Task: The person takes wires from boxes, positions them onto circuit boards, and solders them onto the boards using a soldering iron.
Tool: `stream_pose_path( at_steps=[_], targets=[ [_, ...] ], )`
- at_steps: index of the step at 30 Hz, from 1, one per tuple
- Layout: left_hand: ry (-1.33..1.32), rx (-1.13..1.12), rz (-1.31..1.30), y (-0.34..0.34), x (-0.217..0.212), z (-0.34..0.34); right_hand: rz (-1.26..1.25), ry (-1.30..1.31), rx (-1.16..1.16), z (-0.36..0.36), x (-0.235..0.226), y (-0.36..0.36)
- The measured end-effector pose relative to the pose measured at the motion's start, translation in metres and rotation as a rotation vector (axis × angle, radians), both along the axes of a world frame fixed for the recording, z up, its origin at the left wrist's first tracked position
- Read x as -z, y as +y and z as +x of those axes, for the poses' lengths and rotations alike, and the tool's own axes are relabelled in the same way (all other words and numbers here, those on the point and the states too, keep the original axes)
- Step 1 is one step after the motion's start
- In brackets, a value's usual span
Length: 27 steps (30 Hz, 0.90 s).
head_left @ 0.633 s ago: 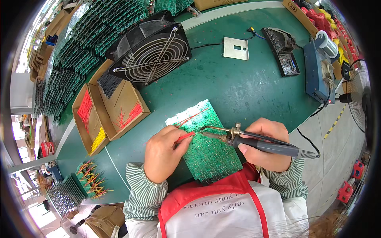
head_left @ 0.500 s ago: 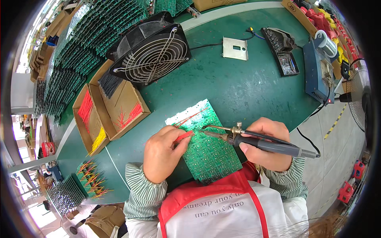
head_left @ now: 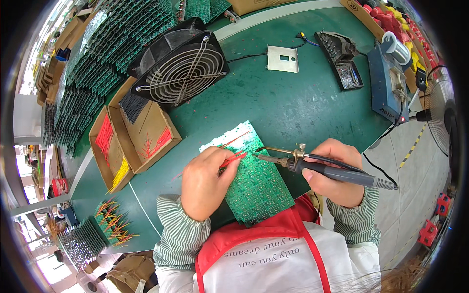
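A green panel of circuit boards (head_left: 259, 188) lies tilted on the bench in front of me. Several thin red wires (head_left: 237, 157) are pinched between the thumb and fingers of my left hand (head_left: 205, 180), their ends over the panel's upper part. More red wires lie across the panel's far edge. My right hand (head_left: 337, 173) is closed around a soldering iron (head_left: 337, 175) with a thin curved metal solder-feed tube (head_left: 276, 149) above its barrel. The iron's tip and the tube's end are close to the wire ends; whether they touch cannot be made out.
Cardboard trays (head_left: 155, 155) of red, yellow and black wires sit left, beside a black fan (head_left: 183, 68). Stacked circuit boards (head_left: 122, 44) fill the far left. A metal plate (head_left: 283, 59), a black holder (head_left: 342, 58) and a blue soldering station (head_left: 388, 85) with a solder spool stand at the back right.
The iron's tip and my left hand have shifted slightly right across the panel. The red wires in my left hand now fan apart more. The whole view has moved a little.
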<state>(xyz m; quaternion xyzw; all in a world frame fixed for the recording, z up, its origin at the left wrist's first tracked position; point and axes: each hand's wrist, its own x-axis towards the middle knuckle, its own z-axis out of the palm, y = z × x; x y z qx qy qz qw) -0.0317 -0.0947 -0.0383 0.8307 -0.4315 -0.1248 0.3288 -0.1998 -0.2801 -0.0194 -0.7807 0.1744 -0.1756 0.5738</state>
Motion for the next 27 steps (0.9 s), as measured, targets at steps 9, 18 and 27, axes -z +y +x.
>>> stream_pose_path(
  at_steps=[9,18,27],
  targets=[
    [0.086,0.009,0.01,-0.0067,0.0064,0.0005,0.023,-0.005,0.001,0.0044,0.0069,-0.0002],
    [0.108,0.027,0.051,-0.007,0.0035,0.0026,0.022,-0.02,-0.01,0.004,0.0041,-0.003],
    [0.134,0.038,0.053,-0.0073,0.0038,0.0045,-0.039,0.01,-0.042,0.0051,0.0061,-0.002]
  ],
)
